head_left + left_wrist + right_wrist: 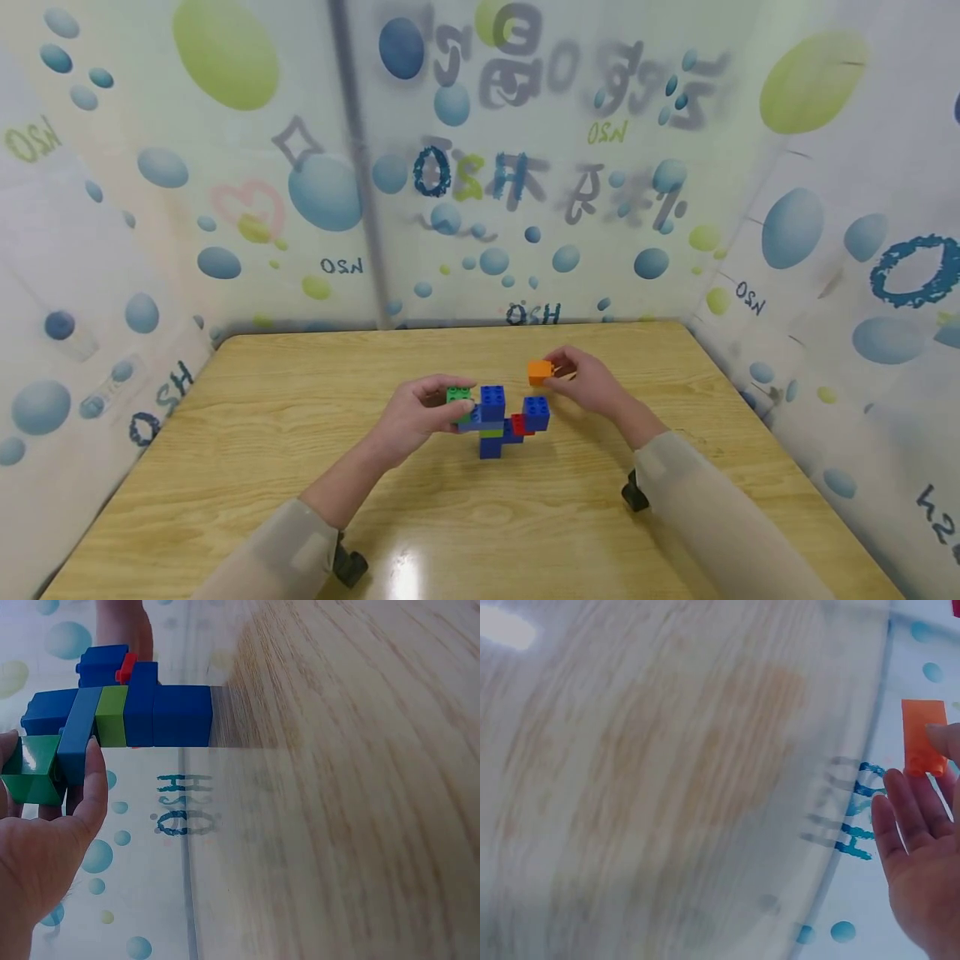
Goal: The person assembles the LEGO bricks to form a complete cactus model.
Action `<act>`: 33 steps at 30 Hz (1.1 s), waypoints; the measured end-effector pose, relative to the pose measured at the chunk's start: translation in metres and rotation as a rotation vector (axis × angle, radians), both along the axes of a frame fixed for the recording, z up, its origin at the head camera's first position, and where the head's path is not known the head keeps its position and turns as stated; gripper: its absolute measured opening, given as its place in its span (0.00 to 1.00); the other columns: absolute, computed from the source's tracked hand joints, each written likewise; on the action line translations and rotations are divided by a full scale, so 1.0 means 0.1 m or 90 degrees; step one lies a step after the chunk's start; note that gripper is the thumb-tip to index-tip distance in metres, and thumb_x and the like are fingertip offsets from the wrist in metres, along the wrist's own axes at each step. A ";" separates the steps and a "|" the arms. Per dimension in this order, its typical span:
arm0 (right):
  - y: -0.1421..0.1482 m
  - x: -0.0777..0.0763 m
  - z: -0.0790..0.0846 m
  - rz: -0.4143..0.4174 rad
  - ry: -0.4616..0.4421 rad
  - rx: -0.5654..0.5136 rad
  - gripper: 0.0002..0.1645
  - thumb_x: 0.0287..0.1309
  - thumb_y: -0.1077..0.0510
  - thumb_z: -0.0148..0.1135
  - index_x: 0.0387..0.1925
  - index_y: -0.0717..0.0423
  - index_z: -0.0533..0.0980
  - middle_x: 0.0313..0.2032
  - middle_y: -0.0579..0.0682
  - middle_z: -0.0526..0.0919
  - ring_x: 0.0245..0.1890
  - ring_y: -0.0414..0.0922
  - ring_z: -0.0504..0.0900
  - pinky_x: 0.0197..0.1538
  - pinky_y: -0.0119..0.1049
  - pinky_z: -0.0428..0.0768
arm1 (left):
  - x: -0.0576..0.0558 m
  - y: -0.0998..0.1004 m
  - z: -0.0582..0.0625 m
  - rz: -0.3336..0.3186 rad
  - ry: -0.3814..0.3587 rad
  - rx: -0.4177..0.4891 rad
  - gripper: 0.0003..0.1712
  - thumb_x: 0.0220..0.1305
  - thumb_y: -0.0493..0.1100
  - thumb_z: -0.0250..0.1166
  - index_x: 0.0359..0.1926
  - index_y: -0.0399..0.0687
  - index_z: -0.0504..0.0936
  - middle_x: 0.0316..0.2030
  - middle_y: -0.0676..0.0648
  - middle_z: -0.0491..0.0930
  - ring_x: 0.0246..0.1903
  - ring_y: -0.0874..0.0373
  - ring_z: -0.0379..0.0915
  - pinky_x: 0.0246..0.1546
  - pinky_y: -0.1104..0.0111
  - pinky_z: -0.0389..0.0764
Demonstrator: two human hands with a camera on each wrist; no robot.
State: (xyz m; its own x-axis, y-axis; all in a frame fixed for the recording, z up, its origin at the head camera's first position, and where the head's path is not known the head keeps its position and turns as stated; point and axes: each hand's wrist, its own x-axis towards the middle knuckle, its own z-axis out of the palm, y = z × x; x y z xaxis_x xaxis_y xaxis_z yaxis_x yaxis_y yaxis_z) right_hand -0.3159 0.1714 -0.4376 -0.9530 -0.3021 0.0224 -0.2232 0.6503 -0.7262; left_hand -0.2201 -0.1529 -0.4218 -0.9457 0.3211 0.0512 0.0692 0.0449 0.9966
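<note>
A toy-brick build [492,406] stands on the table in front of me. It joins several dark blue bricks, a lime brick [112,716], a lighter blue brick [77,735], a small red brick [519,425] and a green brick [34,761] at its left end. My left hand [412,417] grips that left end, thumb and fingers around the green and lighter blue bricks. Behind and right of the build, my right hand [592,387] pinches an orange brick [539,372] off the table. In the right wrist view the studs of the orange brick [922,731] point toward the palm.
The pale wooden table [300,483] reaches back to a wall covering [465,233] printed with blue and green bubbles. Similar covering encloses the left and right sides. A dark wrist device [349,567] sits at the left sleeve, another [634,492] at the right.
</note>
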 end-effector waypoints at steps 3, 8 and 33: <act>0.03 0.04 0.06 0.002 0.020 -0.014 0.24 0.76 0.53 0.70 0.66 0.56 0.77 0.61 0.58 0.86 0.59 0.56 0.85 0.65 0.54 0.86 | 0.01 0.00 0.01 0.000 -0.001 -0.001 0.21 0.74 0.40 0.73 0.65 0.45 0.87 0.38 0.49 0.83 0.39 0.56 0.81 0.47 0.60 0.94; 0.03 0.13 0.19 0.022 0.037 -0.051 0.25 0.76 0.55 0.69 0.69 0.57 0.77 0.63 0.59 0.85 0.60 0.56 0.85 0.65 0.54 0.87 | 0.01 0.00 0.02 -0.001 0.001 0.001 0.21 0.74 0.40 0.74 0.65 0.45 0.87 0.39 0.50 0.84 0.39 0.56 0.81 0.47 0.60 0.94; -0.33 0.61 0.69 0.174 0.163 -0.120 0.26 0.74 0.57 0.72 0.69 0.55 0.81 0.59 0.55 0.84 0.51 0.48 0.87 0.57 0.28 0.87 | 0.01 0.00 0.04 0.005 -0.014 -0.007 0.20 0.75 0.41 0.74 0.65 0.48 0.88 0.43 0.48 0.84 0.42 0.52 0.82 0.47 0.62 0.94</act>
